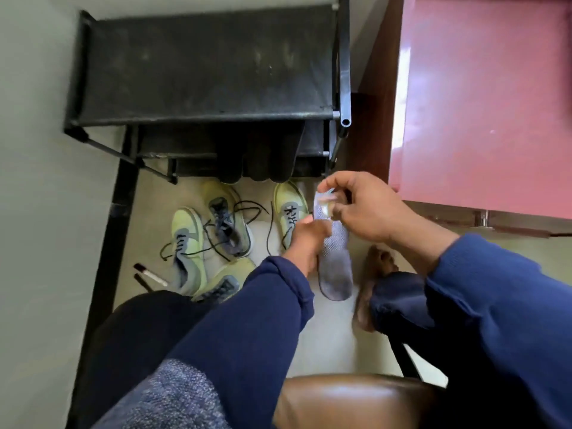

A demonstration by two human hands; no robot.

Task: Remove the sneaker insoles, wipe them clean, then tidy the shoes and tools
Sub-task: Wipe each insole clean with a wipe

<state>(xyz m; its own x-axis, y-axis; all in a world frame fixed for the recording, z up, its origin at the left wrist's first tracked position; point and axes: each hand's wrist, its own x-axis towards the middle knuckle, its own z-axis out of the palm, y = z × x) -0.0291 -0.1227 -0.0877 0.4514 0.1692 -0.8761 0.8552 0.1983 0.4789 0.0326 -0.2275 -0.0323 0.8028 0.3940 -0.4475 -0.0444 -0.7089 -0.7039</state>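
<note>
— What is on the floor (328,342)?
— Yellow sneakers (188,243) lie by the black rack (204,66).
— And the hands?
— The left hand (305,239) grips a grey insole (335,267) over the floor. The right hand (362,209) pinches a small wipe (323,201) at the insole's top.

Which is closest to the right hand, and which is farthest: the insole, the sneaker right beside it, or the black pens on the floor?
In the head view, from the right hand:
1. Insole: held up in both hands, its top end touching this hand.
2. Sneaker: on the floor just left of the insole.
3. Pens: far left on the floor, near the black rack leg.
</note>
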